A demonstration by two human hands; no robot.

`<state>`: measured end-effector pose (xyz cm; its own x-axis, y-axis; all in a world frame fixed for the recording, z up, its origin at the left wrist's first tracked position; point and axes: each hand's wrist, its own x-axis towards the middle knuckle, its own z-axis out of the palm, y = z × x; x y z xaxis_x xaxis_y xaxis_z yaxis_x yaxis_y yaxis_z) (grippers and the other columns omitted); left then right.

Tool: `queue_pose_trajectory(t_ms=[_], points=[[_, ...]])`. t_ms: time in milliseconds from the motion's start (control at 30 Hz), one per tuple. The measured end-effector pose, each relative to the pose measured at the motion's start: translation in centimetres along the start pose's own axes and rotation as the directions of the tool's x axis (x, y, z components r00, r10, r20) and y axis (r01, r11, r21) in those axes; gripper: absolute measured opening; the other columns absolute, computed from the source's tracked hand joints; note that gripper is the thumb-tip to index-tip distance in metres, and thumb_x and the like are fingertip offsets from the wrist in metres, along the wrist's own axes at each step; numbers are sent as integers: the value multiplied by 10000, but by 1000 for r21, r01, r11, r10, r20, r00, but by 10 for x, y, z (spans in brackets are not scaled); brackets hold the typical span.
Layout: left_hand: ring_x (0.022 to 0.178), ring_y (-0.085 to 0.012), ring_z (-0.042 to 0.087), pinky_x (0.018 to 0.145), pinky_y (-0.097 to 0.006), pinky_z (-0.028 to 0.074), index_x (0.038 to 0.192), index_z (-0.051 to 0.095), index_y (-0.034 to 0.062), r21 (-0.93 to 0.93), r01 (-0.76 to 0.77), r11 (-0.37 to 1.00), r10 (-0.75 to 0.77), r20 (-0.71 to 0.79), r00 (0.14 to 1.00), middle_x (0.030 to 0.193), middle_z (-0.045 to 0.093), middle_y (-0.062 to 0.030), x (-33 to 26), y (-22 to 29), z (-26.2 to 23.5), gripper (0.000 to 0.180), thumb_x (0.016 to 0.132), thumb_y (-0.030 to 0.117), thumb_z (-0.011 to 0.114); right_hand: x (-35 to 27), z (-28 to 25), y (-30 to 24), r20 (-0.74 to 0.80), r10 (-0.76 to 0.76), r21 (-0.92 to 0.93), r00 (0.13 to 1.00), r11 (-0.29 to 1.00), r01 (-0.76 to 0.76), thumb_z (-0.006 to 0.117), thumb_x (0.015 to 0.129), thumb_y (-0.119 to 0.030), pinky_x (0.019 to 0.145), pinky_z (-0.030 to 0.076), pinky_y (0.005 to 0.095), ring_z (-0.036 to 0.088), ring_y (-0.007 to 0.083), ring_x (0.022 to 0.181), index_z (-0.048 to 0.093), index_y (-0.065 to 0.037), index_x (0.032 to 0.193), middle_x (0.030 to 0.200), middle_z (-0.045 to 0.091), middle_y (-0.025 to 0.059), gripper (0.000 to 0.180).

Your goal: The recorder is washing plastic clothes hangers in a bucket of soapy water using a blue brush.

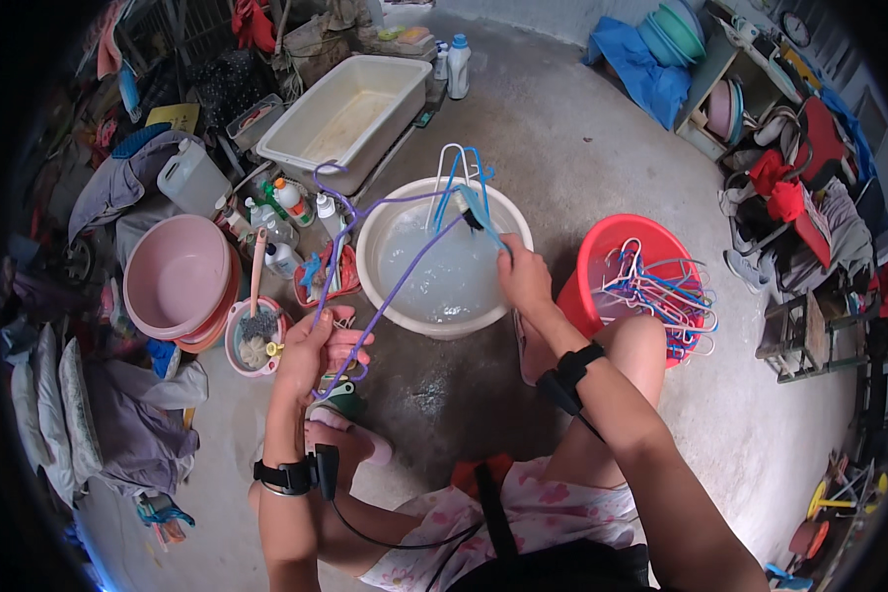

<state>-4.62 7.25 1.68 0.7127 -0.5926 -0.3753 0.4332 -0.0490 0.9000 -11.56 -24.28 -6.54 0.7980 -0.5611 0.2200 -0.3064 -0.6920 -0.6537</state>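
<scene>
My left hand (306, 355) holds a purple clothes hanger (401, 283) by one end, thumb pressed over it and fingers partly curled. The hanger slants up over a cream basin (369, 271) of cloudy water. In my right hand (526, 281), closed round its handle, is a blue scrubbing brush (479, 209). Its dark bristles rest against the hanger's long bar, above the basin. White and blue hangers (453, 158) stand in the basin, their lower parts under water. To the right, a red bucket (574, 281) holds a tangle of several hangers (651, 288).
A large rectangular tub (296, 125) stands behind the basin, bottles (292, 200) beside it. Left are pink basins (168, 276) and a small pail (239, 340) with brushes. A wooden stool (797, 331) and piled clothes (839, 237) stand right. My knees flank the work.
</scene>
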Motion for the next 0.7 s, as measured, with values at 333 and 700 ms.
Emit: queue_pose_trajectory(t_ms=[333,700], points=[[589,-141,633,481,-214,409,1104,508,16,370,59,927,-24,-99,995,814,677,-105,-20,2,-14,349,979,318,387,3,20,-7,322,276,-297,905,938,-181,476,831,-129,797,482,481,619,390,901,588,-38,1045,937,631,252,258],[575,-129,618,494,-211,411,1090,522,18,448,96,889,-14,-181,983,767,661,-72,-26,7,-26,342,975,315,399,-28,37,4,286,12,-5,958,1000,-11,470,836,-108,735,480,514,606,432,819,577,-28,1031,832,625,264,237]])
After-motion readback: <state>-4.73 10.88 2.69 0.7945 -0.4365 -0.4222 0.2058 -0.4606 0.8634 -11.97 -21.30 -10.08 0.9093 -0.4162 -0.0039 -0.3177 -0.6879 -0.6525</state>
